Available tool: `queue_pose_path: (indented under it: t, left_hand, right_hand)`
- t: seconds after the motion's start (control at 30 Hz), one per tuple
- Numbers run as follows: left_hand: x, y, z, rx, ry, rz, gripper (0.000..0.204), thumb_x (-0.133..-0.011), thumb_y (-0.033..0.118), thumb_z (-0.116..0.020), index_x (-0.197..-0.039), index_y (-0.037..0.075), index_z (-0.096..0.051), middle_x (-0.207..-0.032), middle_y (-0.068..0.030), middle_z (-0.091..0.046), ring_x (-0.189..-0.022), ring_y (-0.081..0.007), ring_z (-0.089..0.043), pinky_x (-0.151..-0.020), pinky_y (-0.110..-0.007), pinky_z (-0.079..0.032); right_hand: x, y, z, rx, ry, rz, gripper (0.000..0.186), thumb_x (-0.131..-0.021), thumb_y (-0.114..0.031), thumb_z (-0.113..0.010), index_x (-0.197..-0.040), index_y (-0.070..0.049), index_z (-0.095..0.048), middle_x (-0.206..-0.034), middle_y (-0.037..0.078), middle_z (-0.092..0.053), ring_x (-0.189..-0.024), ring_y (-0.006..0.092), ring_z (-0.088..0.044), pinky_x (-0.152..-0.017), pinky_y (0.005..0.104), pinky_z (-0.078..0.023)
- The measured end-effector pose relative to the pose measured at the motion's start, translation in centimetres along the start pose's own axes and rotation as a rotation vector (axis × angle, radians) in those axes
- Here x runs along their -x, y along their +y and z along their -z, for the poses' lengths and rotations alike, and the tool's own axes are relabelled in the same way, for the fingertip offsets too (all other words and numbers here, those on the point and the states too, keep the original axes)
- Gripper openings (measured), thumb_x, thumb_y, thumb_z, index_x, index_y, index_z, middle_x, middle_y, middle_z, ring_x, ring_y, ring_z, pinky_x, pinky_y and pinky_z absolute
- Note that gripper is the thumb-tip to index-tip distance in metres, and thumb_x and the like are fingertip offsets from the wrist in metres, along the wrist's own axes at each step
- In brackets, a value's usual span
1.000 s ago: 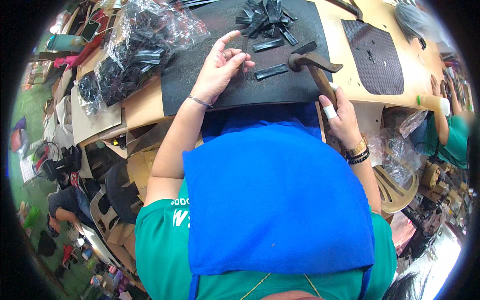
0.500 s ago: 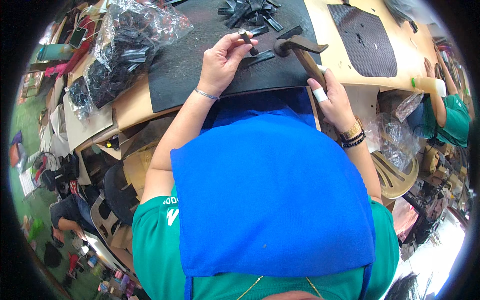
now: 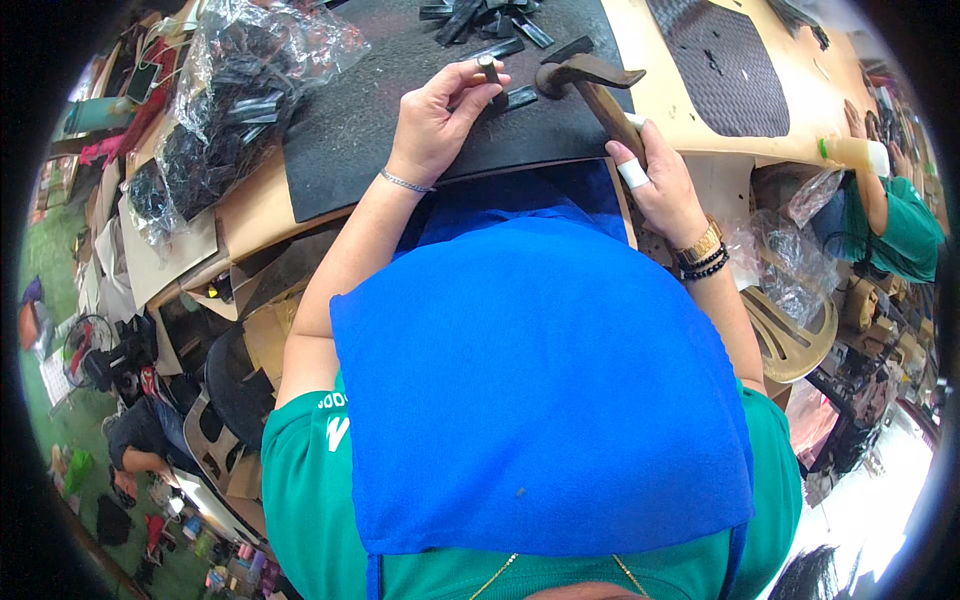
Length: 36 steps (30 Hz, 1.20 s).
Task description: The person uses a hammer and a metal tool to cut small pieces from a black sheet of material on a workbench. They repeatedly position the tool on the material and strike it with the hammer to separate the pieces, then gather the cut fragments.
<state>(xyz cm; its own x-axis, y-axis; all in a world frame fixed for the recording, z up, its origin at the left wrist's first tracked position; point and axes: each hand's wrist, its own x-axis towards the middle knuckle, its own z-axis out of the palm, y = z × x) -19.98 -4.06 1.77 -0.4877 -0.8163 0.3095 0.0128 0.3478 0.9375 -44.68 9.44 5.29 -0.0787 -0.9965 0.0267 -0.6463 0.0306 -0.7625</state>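
The left hand (image 3: 440,118) pinches a rod (image 3: 490,72), best kept upright and steady, at the left end of a black strip (image 3: 521,97), while the right hand (image 3: 665,185) is closed around the hammer (image 3: 604,112).

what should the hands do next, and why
Perhaps the right hand should raise the hammer for a light tap: the left hand holds a short dark rod with its lower end by a black strip, and the hammer's head is close by on the right, apart from the rod.
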Motion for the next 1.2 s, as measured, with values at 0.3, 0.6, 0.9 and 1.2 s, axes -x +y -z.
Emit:
queue_pose_path:
  t: [0.3,0.6,0.9,1.2]
  left_hand:
    - [0.02,0.69,-0.05,-0.092,-0.006,-0.032,0.025,-0.095,0.007,-0.059,-0.119,0.002,-0.061,-0.107,-0.0084,-0.07,-0.098,-0.011,-0.064,-0.086,-0.025,-0.051]
    - [0.04,0.3,-0.08,-0.087,0.014,-0.072,0.024,-0.095,0.004,-0.058,-0.118,0.002,-0.06,-0.106,-0.0079,-0.07,-0.099,-0.0113,-0.064,-0.087,-0.025,-0.051]
    - [0.03,0.66,-0.25,-0.094,-0.003,-0.06,0.024,-0.094,0.004,-0.06,-0.118,0.003,-0.061,-0.106,-0.0071,-0.07,-0.099,-0.0114,-0.065,-0.087,-0.025,-0.051]
    - [-0.06,0.45,-0.55,-0.246,0.009,-0.177,0.022,-0.092,0.006,-0.063,-0.114,0.004,-0.063,-0.102,-0.0081,-0.072,-0.095,-0.0141,-0.068,-0.081,-0.027,-0.054]
  right_hand:
    - [-0.02,0.07,0.03,0.006,-0.007,-0.008,0.036,-0.094,-0.028,-0.061,-0.119,-0.003,-0.053,-0.097,0.02,-0.063,-0.089,0.0352,-0.063,-0.078,0.04,-0.049]
    - [-0.02,-0.15,0.13,-0.003,-0.021,-0.029,0.036,-0.094,-0.029,-0.061,-0.117,-0.003,-0.054,-0.095,0.02,-0.063,-0.086,0.0329,-0.063,-0.077,0.0396,-0.049]
    - [0.02,-0.38,0.15,-0.005,-0.012,-0.02,0.035,-0.094,-0.028,-0.061,-0.117,-0.003,-0.054,-0.093,0.019,-0.063,-0.083,0.0319,-0.063,-0.076,0.0391,-0.049]
    - [-0.61,0.44,0.72,-0.045,-0.062,-0.062,0.035,-0.094,-0.03,-0.061,-0.11,0.0,-0.054,-0.085,0.017,-0.057,-0.08,0.0289,-0.057,-0.076,0.038,-0.046]
